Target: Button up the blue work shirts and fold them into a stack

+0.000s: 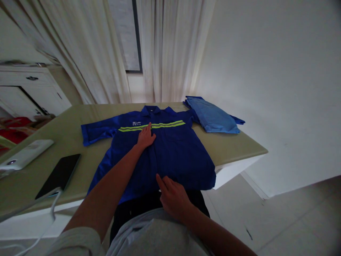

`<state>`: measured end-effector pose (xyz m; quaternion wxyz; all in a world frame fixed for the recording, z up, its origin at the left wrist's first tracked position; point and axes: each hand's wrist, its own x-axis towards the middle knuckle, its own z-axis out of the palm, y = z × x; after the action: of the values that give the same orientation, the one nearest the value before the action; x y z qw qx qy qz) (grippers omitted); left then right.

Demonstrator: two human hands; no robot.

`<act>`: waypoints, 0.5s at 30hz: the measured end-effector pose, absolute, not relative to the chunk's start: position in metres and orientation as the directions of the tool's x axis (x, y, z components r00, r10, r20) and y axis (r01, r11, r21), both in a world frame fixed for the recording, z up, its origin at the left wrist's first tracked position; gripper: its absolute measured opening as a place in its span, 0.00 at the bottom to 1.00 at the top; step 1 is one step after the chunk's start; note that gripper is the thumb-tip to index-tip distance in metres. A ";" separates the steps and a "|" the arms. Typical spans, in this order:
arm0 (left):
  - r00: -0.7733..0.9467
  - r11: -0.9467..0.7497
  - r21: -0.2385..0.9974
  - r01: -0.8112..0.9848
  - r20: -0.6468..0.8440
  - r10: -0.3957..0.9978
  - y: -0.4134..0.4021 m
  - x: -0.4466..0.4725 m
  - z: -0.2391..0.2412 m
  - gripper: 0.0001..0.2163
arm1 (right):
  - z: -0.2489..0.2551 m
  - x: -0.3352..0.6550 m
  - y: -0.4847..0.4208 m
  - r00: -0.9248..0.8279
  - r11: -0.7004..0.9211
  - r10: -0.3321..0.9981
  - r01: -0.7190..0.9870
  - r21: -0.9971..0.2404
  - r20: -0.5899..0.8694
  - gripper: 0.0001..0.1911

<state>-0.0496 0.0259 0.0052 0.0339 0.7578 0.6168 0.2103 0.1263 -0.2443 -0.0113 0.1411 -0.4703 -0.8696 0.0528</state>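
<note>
A dark blue short-sleeved work shirt (176, 153) lies front up and spread out, its collar at the far side. Yellow-green reflective bands cross its chest, and white print sits above one band. My left hand (146, 136) rests on the front placket at chest height, fingers stretched forward over the band. At the near hem, my right hand (173, 195) has its fingers closed on the shirt's edge, index finger pointing along the placket. The thumb side of that hand is partly hidden. The shirt's near edge hangs at the table edge, close to my body.
On the table (229, 151), a folded light blue garment (213, 115) lies at the back right over darker blue cloth. A black phone (60, 176), a white device (26, 154) and a white cable (53, 209) are at left. Curtains (176, 49) hang behind; a white cabinet (29, 89) stands left.
</note>
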 end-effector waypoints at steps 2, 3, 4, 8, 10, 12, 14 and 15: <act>0.228 -0.280 0.250 0.927 0.218 0.949 0.032 -0.047 0.004 0.25 | -0.002 0.133 -0.239 -0.534 0.585 0.809 0.769 -0.258 0.245 0.31; 0.266 -0.304 0.224 0.926 0.185 0.946 0.036 -0.046 0.003 0.25 | 0.004 0.137 -0.234 -0.538 0.600 0.798 0.752 -0.273 0.272 0.29; 0.292 -0.320 0.206 0.925 0.156 0.944 0.040 -0.044 0.002 0.25 | 0.011 0.139 -0.226 -0.542 0.614 0.787 0.737 -0.282 0.297 0.28; 0.371 -0.375 0.209 0.903 0.062 0.927 0.057 -0.050 0.002 0.31 | 0.029 0.143 -0.189 -0.641 0.700 0.713 0.668 -0.252 0.282 0.41; 0.403 -0.407 0.201 0.891 0.065 0.913 0.068 -0.067 0.009 0.29 | 0.031 0.144 -0.175 -0.703 0.739 0.673 0.629 -0.241 0.231 0.44; 0.341 -0.357 0.168 0.919 0.117 0.933 0.080 -0.098 0.021 0.26 | 0.034 0.146 -0.163 -0.736 0.757 0.650 0.603 -0.253 0.191 0.44; 0.179 -0.200 0.134 0.971 0.154 0.972 0.091 -0.142 0.034 0.24 | 0.040 0.149 -0.149 -0.764 0.773 0.624 0.572 -0.275 0.163 0.40; 0.027 -0.044 0.106 0.993 0.159 0.987 0.096 -0.169 0.040 0.23 | 0.044 0.151 -0.141 -0.781 0.783 0.606 0.554 -0.285 0.148 0.38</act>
<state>-0.1694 0.0963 0.0404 -0.0169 0.7164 0.6910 0.0945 0.1509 -0.1407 0.0437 0.1167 -0.3095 -0.9369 0.1133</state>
